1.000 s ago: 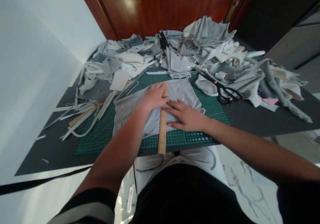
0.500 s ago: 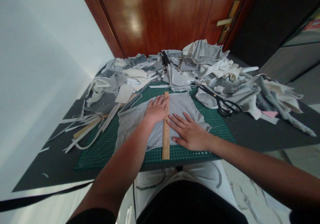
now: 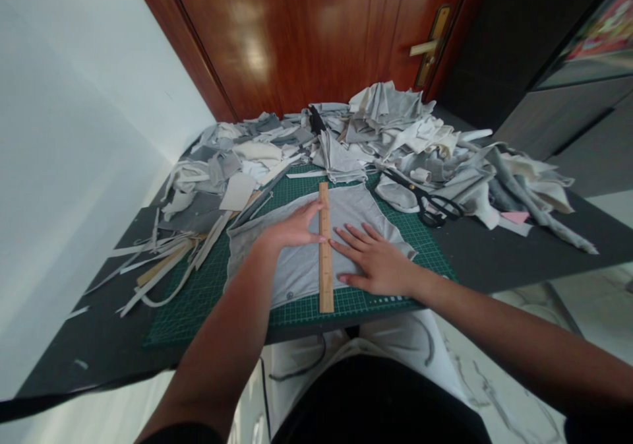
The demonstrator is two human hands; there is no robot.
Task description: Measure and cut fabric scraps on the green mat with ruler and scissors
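Observation:
A grey piece of fabric (image 3: 291,269) lies spread on the green cutting mat (image 3: 198,305). Across its middle, pointing away from me, rests a wooden ruler (image 3: 326,266). My left hand (image 3: 297,225) is at the ruler's left edge, thumb and fingers apart, their tips touching the wood. To the right, my right hand (image 3: 378,259) lies flat on the fabric with fingers spread, its fingertips close to the ruler's right edge. Black-handled scissors (image 3: 428,200) lie at the mat's far right, partly on cloth scraps.
A heap of grey and white fabric scraps (image 3: 386,117) covers the back of the dark table (image 3: 499,262). Thin cut strips (image 3: 163,266) and another wooden piece (image 3: 161,267) lie at the left. Behind the table stand a wooden door (image 3: 297,35) and a white wall (image 3: 89,88).
My left hand has slid left off the top of the ruler to its left edge, and its thumb has spread away from the fingers. My right hand stays flat on the fabric.

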